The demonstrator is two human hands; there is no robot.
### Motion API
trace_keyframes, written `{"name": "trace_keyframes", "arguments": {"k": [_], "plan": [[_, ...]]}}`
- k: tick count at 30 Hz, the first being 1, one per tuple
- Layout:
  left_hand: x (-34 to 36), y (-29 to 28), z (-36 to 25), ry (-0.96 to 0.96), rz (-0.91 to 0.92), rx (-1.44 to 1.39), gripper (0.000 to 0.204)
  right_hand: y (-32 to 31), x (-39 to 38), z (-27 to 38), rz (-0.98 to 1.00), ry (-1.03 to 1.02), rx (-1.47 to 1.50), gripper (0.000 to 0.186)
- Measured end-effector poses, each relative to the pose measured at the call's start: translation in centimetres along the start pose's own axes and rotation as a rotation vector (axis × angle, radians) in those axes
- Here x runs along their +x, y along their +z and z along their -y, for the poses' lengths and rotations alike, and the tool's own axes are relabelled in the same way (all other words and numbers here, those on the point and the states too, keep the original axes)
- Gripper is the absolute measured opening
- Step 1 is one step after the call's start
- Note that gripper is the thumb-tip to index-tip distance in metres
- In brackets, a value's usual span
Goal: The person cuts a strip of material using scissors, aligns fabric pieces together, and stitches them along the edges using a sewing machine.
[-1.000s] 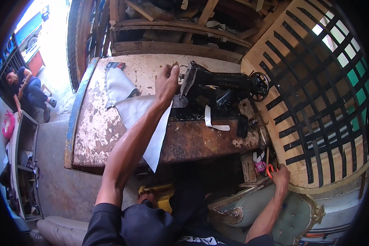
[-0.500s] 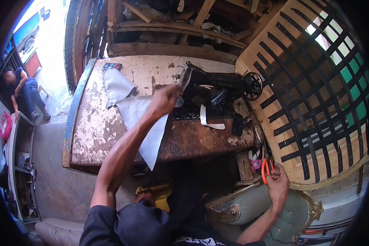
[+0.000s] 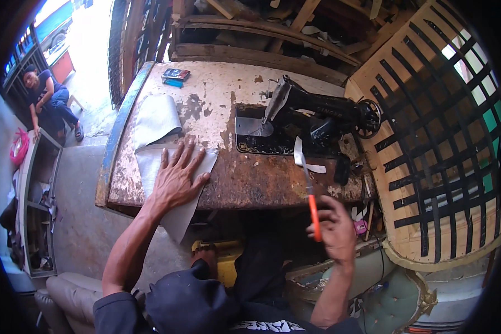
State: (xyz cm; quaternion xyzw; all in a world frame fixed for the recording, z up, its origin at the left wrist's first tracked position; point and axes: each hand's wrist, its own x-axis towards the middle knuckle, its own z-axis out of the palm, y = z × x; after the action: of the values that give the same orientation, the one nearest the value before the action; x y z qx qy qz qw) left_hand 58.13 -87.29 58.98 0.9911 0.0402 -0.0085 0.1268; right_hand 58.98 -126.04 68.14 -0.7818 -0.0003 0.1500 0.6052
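My left hand [image 3: 178,177] lies flat with fingers spread on a pale grey piece of fabric [image 3: 157,119]. This piece is partly folded over at the far side, and a pointed end hangs off the table's front edge. My right hand [image 3: 339,231] is closed on a pair of scissors [image 3: 314,214] with orange handles, held in front of the table edge with the blades pointing away from me. Beyond the blades stands a black sewing machine [image 3: 323,111] on its bed plate. A bent white strip [image 3: 299,151] lies by the machine's front edge.
The worn wooden table [image 3: 250,183] has chipped paint. A small box [image 3: 176,75] sits at its far left. To the right leans a wooden frame [image 3: 398,189] with black webbing. A person [image 3: 50,97] sits at the far left near a cabinet [image 3: 36,195].
My left hand has left the machine's needle end and now rests on the fabric, which has shifted left. My right hand has brought the scissors leftward from the table's right end.
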Motion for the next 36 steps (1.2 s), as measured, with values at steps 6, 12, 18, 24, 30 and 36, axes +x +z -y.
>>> {"name": "trace_keyframes", "arguments": {"k": [6,12,18,24,30,36], "plan": [[-0.4,0.5,0.1,-0.045,-0.035,-0.008,0.078,10.7,1.7,-2.8,0.405,0.233,0.612,0.059],[-0.4,0.4,0.0,-0.043,-0.051,0.003,0.076,16.9,5.4,-1.2,0.426,0.305,0.575,0.057],[-1.0,0.8,0.3,-0.001,-0.107,0.009,0.075,18.8,7.2,-2.5,0.380,0.130,0.551,0.045],[-2.3,-0.9,1.4,0.355,0.042,-0.170,0.067,14.4,7.1,-1.3,0.261,0.111,0.352,0.045],[-3.9,-1.0,1.4,0.483,0.333,-0.762,0.044,10.3,7.4,0.5,0.466,0.065,-0.146,0.057],[-6.8,1.0,-0.8,0.102,-0.202,-0.048,0.054,11.3,13.9,2.2,0.932,-0.107,-0.488,0.067]]}}
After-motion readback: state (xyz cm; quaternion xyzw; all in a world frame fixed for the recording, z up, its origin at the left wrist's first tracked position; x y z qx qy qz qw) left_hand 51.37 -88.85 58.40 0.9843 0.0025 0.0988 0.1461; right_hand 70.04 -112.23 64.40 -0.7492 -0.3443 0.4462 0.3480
